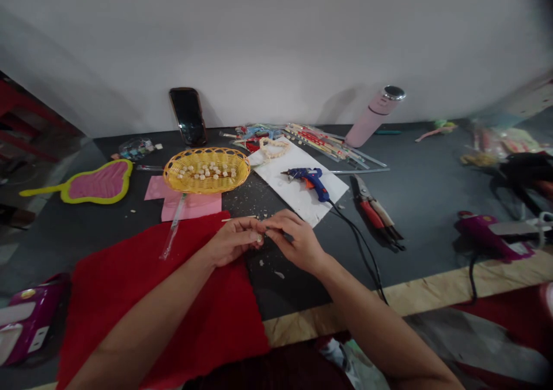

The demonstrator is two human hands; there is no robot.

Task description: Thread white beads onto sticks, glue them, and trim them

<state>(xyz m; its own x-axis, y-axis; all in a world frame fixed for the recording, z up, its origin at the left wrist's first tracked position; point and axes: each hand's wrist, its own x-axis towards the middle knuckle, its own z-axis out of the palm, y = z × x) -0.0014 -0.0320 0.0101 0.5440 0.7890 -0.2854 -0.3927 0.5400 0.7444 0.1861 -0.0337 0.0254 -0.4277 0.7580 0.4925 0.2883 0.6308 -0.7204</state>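
Head view, the only one; clock directions taken from the meeting point of the hands, twelve toward the wall.

Item, risks. We judge a slip likeliest: the small pale piece [259,238] offers the fingers little surface, and any twist between the hands could pop it loose. It could then be mislaid among the pale crumbs [279,275] on the dark tabletop [298,298]. We note the glue gun [314,184] at one o'clock, lying on a white sheet [298,205], nozzle toward nine; its black cord [360,237] runs down past three, near the right forearm, where a sideways sweep could snag it and drag the gun. Whether the nozzle is hot we cannot tell.

Item, grip. The left hand [233,243], at nine o'clock, pinches the pale piece between thumb and fingers. The right hand [300,243], at three, brings thumb and forefinger to the left fingertips; whether it grasps anything of its own we cannot tell.

Item, position. We place the pale piece at the left thumb tip, just beside the right fingertips, above the tabletop by the edge of the red cloth [173,280]. Similar pieces lie in the yellow basket [203,190], between ten and eleven.
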